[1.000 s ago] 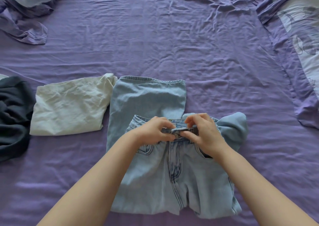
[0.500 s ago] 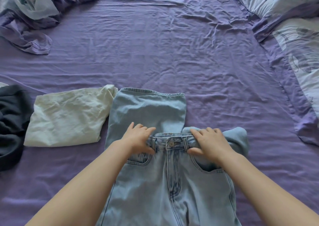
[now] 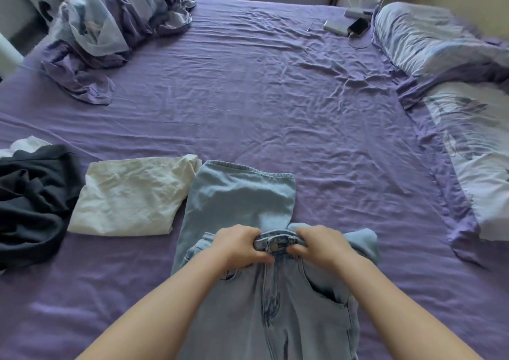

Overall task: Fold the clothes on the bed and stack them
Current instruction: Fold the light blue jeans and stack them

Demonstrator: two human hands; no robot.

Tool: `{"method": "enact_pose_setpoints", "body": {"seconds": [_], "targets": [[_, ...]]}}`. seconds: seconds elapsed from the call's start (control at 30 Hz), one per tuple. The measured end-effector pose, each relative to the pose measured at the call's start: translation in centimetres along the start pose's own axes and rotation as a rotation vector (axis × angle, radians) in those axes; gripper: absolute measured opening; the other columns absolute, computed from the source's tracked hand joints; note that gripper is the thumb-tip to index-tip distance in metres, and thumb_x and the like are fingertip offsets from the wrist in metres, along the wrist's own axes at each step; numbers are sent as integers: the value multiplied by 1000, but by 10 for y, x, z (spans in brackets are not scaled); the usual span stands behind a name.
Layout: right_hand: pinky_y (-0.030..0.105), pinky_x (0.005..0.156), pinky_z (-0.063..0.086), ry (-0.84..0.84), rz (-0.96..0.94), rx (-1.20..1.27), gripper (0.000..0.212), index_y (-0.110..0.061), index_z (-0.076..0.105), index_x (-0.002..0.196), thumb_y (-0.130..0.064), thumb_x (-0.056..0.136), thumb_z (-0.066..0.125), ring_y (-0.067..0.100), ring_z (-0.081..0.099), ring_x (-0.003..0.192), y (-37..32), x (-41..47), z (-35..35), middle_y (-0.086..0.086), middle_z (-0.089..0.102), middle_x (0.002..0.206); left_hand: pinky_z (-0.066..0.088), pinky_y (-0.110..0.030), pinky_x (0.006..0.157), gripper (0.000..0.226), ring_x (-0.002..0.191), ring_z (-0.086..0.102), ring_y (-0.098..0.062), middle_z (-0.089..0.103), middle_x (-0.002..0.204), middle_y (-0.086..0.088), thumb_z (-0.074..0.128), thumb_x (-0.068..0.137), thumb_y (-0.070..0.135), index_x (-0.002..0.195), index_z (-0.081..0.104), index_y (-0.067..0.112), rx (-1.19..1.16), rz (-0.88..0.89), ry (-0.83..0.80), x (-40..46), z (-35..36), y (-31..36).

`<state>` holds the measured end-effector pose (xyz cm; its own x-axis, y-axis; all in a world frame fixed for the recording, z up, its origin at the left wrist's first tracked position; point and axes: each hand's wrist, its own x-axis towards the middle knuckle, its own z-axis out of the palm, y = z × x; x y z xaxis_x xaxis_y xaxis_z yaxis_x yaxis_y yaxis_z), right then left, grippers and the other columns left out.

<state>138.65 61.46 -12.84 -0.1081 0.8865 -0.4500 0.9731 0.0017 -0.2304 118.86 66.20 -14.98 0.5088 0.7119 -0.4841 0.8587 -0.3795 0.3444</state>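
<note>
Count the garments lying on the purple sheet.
3, perhaps more: jeans held at the waistband, a folded cream garment to their left, a dark crumpled one farther left, with white fabric peeking behind it.

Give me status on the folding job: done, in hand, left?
Done: one white garment lies folded on the bed sheet. In hand: the left hand and right hand grip the waistband of the partly folded jeans. Left: the dark garment lies crumpled; nothing is stacked.
</note>
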Motion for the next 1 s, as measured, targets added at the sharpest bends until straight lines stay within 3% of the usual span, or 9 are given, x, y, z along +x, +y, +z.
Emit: {"method": "enact_pose_setpoints", "body": {"seconds": [0.2,0.37,0.5,0.63,0.8,0.87,1.0], "targets": [[32,62,35,-18,-22,-27,28,-23,53,90,-50,90,48,25,58,93,-18,-32,-90,2,63,98,36,-28,55,55,76,57,-11,59,74,13,54,60,80,73,55,27,-108,-89,-15,-37,-77,17],[34,61,36,-5,1,47,26,-17,49,82,-41,93,47,24,53,80,-41,-63,-179,1,53,81,39,-28,55,61,77,62,-14,65,75,7,45,64,85,78,64,28,-174,-109,96,-71,-151,36],[31,60,33,42,43,223,24,-11,56,85,-34,89,54,18,50,72,-57,-91,-262,2,54,79,36,-27,52,50,68,57,-16,57,67,7,62,65,73,65,53,24,-267,-109,247,-93,-234,72],[26,48,27,188,73,389,20,-16,50,70,-29,80,61,13,40,52,-72,-127,-337,-1,45,63,36,-28,55,41,68,56,-18,57,67,1,70,70,58,65,56,20,-333,-31,384,-120,-313,113],[13,32,30,383,35,932,21,-7,47,65,-6,83,59,9,39,27,-94,-169,-396,-2,42,37,36,-27,55,38,66,52,-17,58,74,-4,76,72,45,80,63,11,-428,29,486,-154,-384,159],[17,33,38,452,-9,1046,20,-4,49,66,-2,83,57,13,47,29,-102,-183,-408,0,47,35,41,-26,58,38,66,54,-17,60,77,-6,78,72,39,86,65,6,-498,55,509,-165,-400,172],[25,41,50,517,-70,1183,18,5,56,68,-2,85,55,24,62,42,-112,-203,-417,14,62,49,57,-31,70,30,72,64,-20,67,85,-11,77,73,19,95,69,0,-637,115,443,-188,-420,187]]}}
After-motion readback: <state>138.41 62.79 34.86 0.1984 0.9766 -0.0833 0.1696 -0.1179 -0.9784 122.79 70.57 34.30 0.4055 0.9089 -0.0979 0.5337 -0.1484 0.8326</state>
